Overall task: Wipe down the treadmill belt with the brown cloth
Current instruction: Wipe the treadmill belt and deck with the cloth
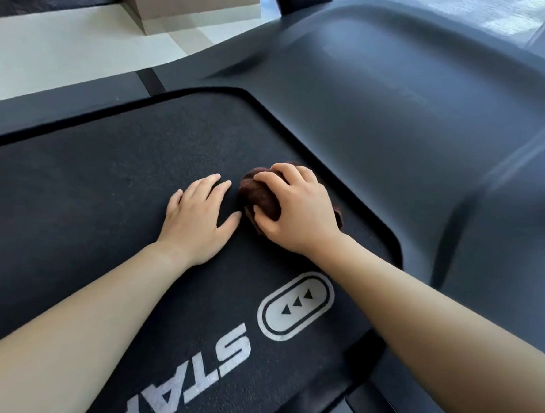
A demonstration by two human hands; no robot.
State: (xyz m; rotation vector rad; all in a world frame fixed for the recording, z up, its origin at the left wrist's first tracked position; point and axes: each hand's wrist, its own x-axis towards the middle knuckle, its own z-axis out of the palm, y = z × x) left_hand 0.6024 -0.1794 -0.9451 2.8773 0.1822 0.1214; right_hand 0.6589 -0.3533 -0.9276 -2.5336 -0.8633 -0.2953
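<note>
Belt (104, 184) of the treadmill fills the picture from the centre out to 9 and 6 o'clock, a dark, grainy surface with a rounded corner at 3 o'clock. Around it, from 12 to 4 o'clock, rises the hood (387, 119), smooth grey plastic with a soft sheen. A grey rail (51, 105) borders the belt at 10 o'clock. Beyond the rail, at 11 o'clock, lies a pale floor (48, 54), and a tan box (198, 6) stands on it at 12 o'clock, cut off by the top edge.

White lettering (192, 380) reading "STAR" is printed on the belt at 6 o'clock, upside down to the camera and cut off by the bottom edge. At 1 o'clock of it is a white oval (298, 305) with three small dark triangles inside.

Two bare forearms come in from the lower corners and meet near the centre. The left hand (198, 217) lies palm down on the belt, fingers straight and slightly spread, holding nothing. The right hand (297, 208), just at 3 o'clock of it, curls its fingers over the cloth (259, 194) and grips it against the belt.

The cloth is brown and bunched into a wad. It lies on the belt near the picture's centre, showing between the two hands and peeking out at 4 o'clock of the right hand. The left thumb tip is just beside it; whether they touch cannot be told.
</note>
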